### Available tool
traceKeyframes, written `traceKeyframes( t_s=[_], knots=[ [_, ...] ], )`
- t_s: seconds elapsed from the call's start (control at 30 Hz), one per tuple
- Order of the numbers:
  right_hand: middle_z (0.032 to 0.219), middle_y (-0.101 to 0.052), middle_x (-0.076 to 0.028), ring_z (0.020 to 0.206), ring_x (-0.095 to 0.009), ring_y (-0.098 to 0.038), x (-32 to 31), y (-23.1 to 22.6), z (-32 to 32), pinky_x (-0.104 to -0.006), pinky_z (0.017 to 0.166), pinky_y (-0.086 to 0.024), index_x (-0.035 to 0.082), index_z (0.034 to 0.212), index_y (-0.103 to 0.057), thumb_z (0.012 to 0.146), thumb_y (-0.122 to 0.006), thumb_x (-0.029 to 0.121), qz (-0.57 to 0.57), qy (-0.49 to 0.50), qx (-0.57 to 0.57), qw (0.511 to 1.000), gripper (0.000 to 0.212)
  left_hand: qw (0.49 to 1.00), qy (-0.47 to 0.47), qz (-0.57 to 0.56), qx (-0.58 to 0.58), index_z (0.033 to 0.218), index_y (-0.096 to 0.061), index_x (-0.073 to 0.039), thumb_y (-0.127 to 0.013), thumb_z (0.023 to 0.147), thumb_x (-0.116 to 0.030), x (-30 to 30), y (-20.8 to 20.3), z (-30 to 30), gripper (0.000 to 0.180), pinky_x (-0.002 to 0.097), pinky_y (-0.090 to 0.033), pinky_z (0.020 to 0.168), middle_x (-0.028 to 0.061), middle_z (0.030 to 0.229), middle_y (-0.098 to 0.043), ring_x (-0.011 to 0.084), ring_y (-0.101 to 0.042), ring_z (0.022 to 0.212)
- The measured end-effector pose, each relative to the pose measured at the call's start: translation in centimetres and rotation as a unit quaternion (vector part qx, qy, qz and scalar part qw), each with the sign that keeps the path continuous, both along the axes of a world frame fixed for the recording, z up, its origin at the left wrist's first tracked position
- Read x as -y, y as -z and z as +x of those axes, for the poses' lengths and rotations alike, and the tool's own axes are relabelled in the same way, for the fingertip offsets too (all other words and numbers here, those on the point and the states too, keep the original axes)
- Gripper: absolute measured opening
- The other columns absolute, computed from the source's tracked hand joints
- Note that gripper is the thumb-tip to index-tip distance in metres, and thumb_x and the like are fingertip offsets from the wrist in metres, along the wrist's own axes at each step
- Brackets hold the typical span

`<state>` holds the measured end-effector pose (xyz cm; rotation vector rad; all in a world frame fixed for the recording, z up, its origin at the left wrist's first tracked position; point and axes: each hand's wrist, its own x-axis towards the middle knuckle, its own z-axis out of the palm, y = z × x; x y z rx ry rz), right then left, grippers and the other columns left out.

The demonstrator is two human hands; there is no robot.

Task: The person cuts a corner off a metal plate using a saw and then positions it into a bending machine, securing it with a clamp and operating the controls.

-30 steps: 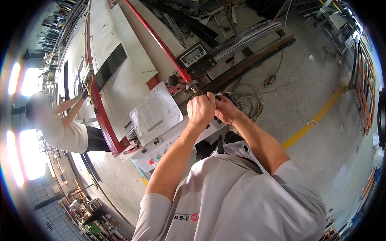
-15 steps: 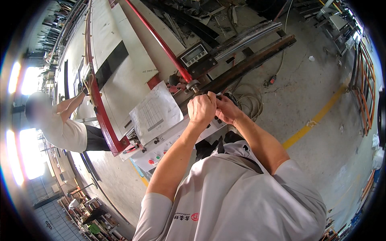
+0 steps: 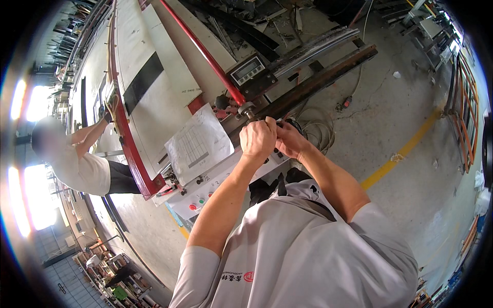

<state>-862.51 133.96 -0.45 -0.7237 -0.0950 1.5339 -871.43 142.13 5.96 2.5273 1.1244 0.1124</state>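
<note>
Both my hands are together at the near end of a red shaft (image 3: 205,54), just below its round metal collar (image 3: 247,108). My left hand (image 3: 258,139) is closed, knuckles up, over a part that it hides. Pressed close beside it, my right hand (image 3: 291,140) has its fingers curled round something dark that I cannot make out. Beyond the collar sits a black box with a digital display (image 3: 248,70). A paper sheet with a printed table (image 3: 199,138) lies on the machine to the left of my hands.
A control panel with coloured buttons (image 3: 193,207) runs along the machine's near side. A rusty steel rail (image 3: 328,74) extends to the right. Coiled cable (image 3: 321,131) lies on the floor. Across the machine, at left, a co-worker (image 3: 84,164) reaches to its red frame (image 3: 134,154).
My hands keep the same closed pose at the shaft's end. The co-worker at the left has shifted very slightly.
</note>
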Motion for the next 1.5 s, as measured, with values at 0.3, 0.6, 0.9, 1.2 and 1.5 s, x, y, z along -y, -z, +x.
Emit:
traceKeyframes(
  t_s=[0.3, 0.6, 0.9, 1.2, 1.5],
  knots=[
    [0.104, -0.064, -0.01, 0.095, -0.017, -0.062, 0.0, 0.3, 0.1, -0.0326, 0.08, -0.05, -0.003, 0.108, -0.06, 0.092, -0.069, 0.025, 0.012, 0.0, -0.003, 1.0, 0.033, 1.0, 0.018, 0.001, -0.018, 0.069, -0.058, -0.003, -0.041, 0.095, -0.027, 0.0, -0.5, 0.1, 0.04, 0.0537, -0.052, 0.065, 0.0244, 0.069, -0.064, 0.0459, -0.063, 0.067],
    [0.115, -0.063, -0.014, 0.106, -0.02, -0.063, 0.0, 0.5, 0.0, -0.0364, 0.091, -0.051, -0.005, 0.116, -0.054, 0.094, -0.067, 0.025, 0.02, 0.006, -0.013, 1.0, 0.039, 1.0, 0.013, -0.005, -0.014, 0.069, -0.058, -0.002, -0.041, 0.095, -0.027, 0.0, -0.5, 0.0, 0.04, 0.0536, -0.052, 0.066, 0.0226, 0.07, -0.065, 0.0455, -0.063, 0.068],
    [0.105, -0.064, -0.009, 0.096, -0.016, -0.062, 0.0, 0.5, 0.0, -0.0321, 0.083, -0.05, -0.001, 0.108, -0.059, 0.092, -0.068, 0.026, 0.003, 0.002, -0.004, 1.0, 0.033, 0.999, 0.043, 0.028, 0.005, 0.071, -0.055, -0.003, -0.046, 0.093, -0.024, -0.1, 0.0, -0.2, 0.032, 0.0522, -0.052, 0.061, 0.0212, 0.07, -0.065, 0.0439, -0.064, 0.067],
    [0.083, -0.059, 0.0, 0.072, -0.008, -0.052, -0.2, 0.0, -0.2, -0.0261, 0.061, -0.04, 0.005, 0.096, -0.061, 0.089, -0.071, 0.028, 0.001, 0.006, 0.013, 1.0, 0.026, 0.999, 0.013, 0.003, 0.03, 0.069, -0.058, -0.002, -0.045, 0.092, -0.025, -0.3, 0.6, -0.5, 0.035, 0.0528, -0.051, 0.063, 0.0217, 0.07, -0.065, 0.0448, -0.063, 0.067],
    [0.074, -0.057, -0.002, 0.059, -0.005, -0.049, -0.5, 3.6, -0.4, -0.0218, 0.041, -0.034, 0.004, 0.093, -0.058, 0.088, -0.072, 0.033, -0.027, 0.008, 0.057, 0.998, 0.032, 0.998, -0.013, -0.025, 0.049, 0.064, -0.063, -0.001, -0.044, 0.092, -0.028, 0.0, -0.7, -0.2, 0.043, 0.0534, -0.051, 0.07, 0.0245, 0.07, -0.064, 0.0465, -0.062, 0.069]
  ],
)
